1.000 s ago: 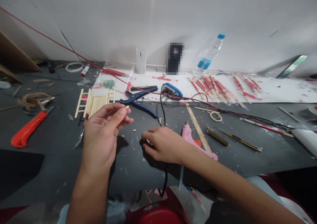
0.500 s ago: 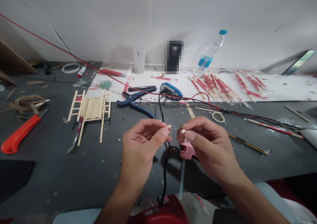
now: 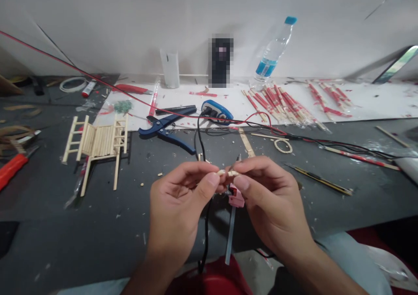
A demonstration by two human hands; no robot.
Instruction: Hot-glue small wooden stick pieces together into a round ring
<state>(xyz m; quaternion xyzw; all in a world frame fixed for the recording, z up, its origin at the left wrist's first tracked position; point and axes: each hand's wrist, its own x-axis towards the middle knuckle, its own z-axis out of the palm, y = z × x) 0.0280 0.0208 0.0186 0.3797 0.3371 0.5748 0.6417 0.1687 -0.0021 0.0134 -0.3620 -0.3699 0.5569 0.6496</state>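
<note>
Between the thumb and fingertips of my left hand (image 3: 183, 199) is a small pale piece (image 3: 221, 172), like a bit of wooden stick. My right hand (image 3: 271, 195) pinches a similar pale piece (image 3: 232, 173), its end close to the first; whether the two touch I cannot tell. Just below my fingers lies a pink glue gun (image 3: 235, 197), partly hidden by my right hand, with a clear glue stick (image 3: 230, 236) sticking out of it toward me. To the left stands a miniature chair of thin wooden sticks (image 3: 101, 142).
Blue cutters (image 3: 166, 129) and a blue power socket (image 3: 217, 112) lie behind my hands. Red-wrapped stick bundles (image 3: 284, 101) and a leaning water bottle (image 3: 272, 55) are at the back right. A utility knife (image 3: 321, 179) lies right; an orange-handled knife (image 3: 13, 169) lies far left. Cables cross the table.
My hands have come closer together, bringing the two pale pieces nearly end to end. The whole view has shifted slightly, so the chair and tools appear further left.
</note>
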